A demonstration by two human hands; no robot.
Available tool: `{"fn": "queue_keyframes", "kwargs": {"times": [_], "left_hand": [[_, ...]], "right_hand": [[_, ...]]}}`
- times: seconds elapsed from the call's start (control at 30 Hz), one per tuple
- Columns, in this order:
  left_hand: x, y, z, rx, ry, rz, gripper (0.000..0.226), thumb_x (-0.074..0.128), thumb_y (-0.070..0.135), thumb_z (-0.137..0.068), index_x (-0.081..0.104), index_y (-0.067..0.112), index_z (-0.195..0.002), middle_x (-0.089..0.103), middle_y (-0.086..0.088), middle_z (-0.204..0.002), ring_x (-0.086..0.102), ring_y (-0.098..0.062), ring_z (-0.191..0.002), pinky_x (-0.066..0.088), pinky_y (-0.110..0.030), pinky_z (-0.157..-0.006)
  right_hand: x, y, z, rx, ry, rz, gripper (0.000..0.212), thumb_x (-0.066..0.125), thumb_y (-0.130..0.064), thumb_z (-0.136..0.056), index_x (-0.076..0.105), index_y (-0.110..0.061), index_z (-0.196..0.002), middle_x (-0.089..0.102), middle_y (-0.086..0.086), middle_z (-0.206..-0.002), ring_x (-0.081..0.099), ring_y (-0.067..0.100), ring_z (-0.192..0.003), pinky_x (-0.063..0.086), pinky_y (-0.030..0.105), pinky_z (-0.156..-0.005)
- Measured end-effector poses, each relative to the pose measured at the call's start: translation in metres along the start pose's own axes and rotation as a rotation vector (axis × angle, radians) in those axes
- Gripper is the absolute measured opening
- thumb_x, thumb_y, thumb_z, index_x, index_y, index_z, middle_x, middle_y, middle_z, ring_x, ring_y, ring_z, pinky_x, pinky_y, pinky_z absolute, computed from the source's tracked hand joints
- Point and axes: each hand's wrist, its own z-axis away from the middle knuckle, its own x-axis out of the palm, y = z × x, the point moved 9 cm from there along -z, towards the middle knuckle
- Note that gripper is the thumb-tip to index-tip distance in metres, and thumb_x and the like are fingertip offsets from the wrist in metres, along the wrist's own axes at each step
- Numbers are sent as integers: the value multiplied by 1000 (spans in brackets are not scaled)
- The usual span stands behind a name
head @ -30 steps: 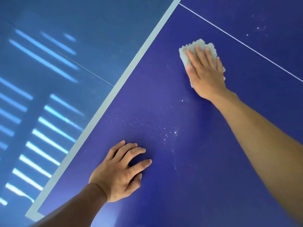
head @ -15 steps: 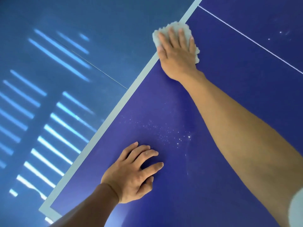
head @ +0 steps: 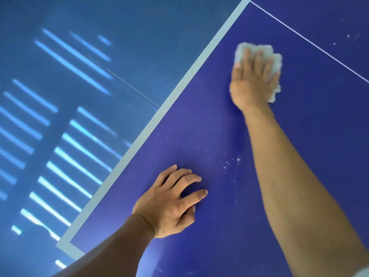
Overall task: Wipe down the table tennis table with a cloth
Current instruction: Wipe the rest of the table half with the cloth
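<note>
**Cloth flat under R hand on the blue top**

Watching remotely on head cam, going L to R.

Far L is the floor (head: 65, 92): matte blue-grey, w/ rows of bright slanted light bars (head: 85, 151) across it. One thin seam line (head: 127, 84) runs diag toward the table.

Next comes the pale border stripe (head: 179, 90) of the table tennis table (head: 219, 120), cutting diag from bottom L to top centre, w/ a corner showing low at L. Inside it the top is deep blue, slightly glossy, w/ a soft glare patch at the bottom of view.

L hand (head: 169, 202) sits on the top near that border, lower centre. Fingers are spread and a bit arched, tips on the surface, nothing in it, so released.

Just beyond its fingertips a scatter of white specks (head: 207, 150) lies on the blue, denser toward the R.

R hand (head: 253, 82) is motion-blurred, palm down, fingers straight. It presses the cloth (head: 257, 47) flat on the top, not clenched round it.

Cloth is pale and fluffy, poking out past the fingertips and on the hand's R side. It lies between the border stripe and the thin white centre line (head: 311, 43), touching neither.

A few more specks show near top R. A bit of white sleeve (head: 364, 274) shows at bottom R corner.
</note>
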Motion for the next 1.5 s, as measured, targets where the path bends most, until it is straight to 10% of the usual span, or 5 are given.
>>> {"fn": "queue_keyframes", "kwargs": {"times": [0.23, 0.6, 0.9, 1.33, 1.5], "left_hand": [[-2, 1, 1, 5, 7, -22, 40, 64, 30, -87, 72, 26, -126, 63, -6, -133, 52, -31, -129, 28, -49, -122], [2, 2, 2, 21, 5, -35, 39, 62, 30, -89, 71, 25, -127, 61, -7, -134, 55, -34, -128, 33, -54, -119], [-5, 6, 1, 54, 85, -42, 35, 62, 25, -87, 65, 21, -122, 58, -10, -126, 51, -38, -118, 40, -54, -111], [0, 4, 0, 30, 3, -49, 39, 58, 29, -90, 71, 21, -126, 61, -10, -134, 54, -36, -127, 35, -57, -116], [-1, 5, 1, 30, 3, -60, 39, 59, 30, -89, 72, 21, -125, 61, -10, -134, 51, -34, -128, 32, -55, -118]], "right_hand": [[40, -71, 118, -511, -111, 92, 59, 5, -45, -107, 10, -36, -165, 5, -4, -175, -1, 27, -161, 1, 55, -128], [4, 110, 116, 365, -2, -69, 56, 11, -40, -111, 1, -32, -166, -6, 3, -174, -9, 32, -160, -2, 67, -123], [55, -120, 172, -477, -50, 45, 55, 16, -43, -110, 21, -36, -164, 14, -2, -174, 5, 28, -161, 6, 57, -126], [3, 184, 178, 407, -45, -74, 57, 15, -37, -112, -1, -31, -166, -6, 2, -174, -9, 30, -160, 2, 66, -124], [17, 56, 139, 10, -24, -26, 56, 18, -31, -108, 13, -36, -163, 5, 2, -173, 0, 32, -159, 5, 64, -124]]}}
